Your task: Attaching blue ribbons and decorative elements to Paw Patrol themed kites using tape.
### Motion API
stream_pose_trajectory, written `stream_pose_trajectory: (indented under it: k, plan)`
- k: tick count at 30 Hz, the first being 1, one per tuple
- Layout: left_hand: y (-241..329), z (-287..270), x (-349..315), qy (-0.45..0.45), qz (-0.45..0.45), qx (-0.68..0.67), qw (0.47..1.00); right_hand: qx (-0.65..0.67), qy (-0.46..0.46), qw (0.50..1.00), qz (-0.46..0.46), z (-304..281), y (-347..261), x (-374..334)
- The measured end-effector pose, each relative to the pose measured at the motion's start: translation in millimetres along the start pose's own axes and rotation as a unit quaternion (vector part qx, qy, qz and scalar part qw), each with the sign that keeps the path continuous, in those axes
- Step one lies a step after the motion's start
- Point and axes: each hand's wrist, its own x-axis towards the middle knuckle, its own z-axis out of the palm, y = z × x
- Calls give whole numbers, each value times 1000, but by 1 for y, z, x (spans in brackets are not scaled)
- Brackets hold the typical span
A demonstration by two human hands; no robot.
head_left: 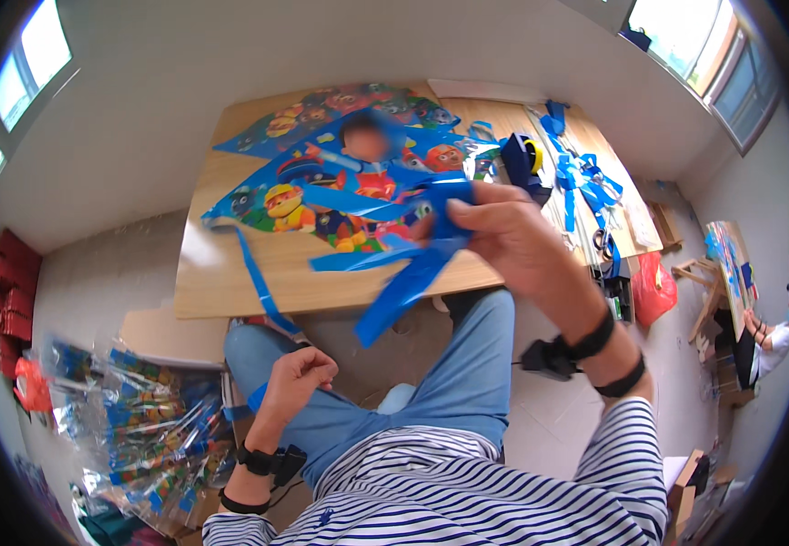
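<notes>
- Wooden desk point(217, 293) at 12 o'clock, windows point(46, 42) at 10 and 2.
- Right hand point(510, 238) grips blue ribbons point(410, 287), trailing toward its 8 o'clock.
- Left hand point(294, 382) curled closed.

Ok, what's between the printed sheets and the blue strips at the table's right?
A dark blue object with a yellow part, seen in the head view.

We recorded blue strips point(403, 291), smooth, shiny, plastic-looking; printed sheets point(271, 182), smooth and glossy; 1 tabletop point(231, 284), wood-grained, softly sheened; clear packages point(144, 423), crinkled, glossy plastic. We listed the striped shirt point(412, 478) as matt cloth, the trousers point(458, 373) as matt, denim-like cloth.
</notes>
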Motion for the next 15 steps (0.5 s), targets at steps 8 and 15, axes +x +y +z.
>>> stream_pose_trajectory:
  k: [8,15]
  plan:
    - [46,26,82,-77,-19,91,993,-631,-7,729,-264,-155,-108,-95]
    - [34,46,117,-140,-57,45,987,-457,168,869,94,-183,-140,-46]
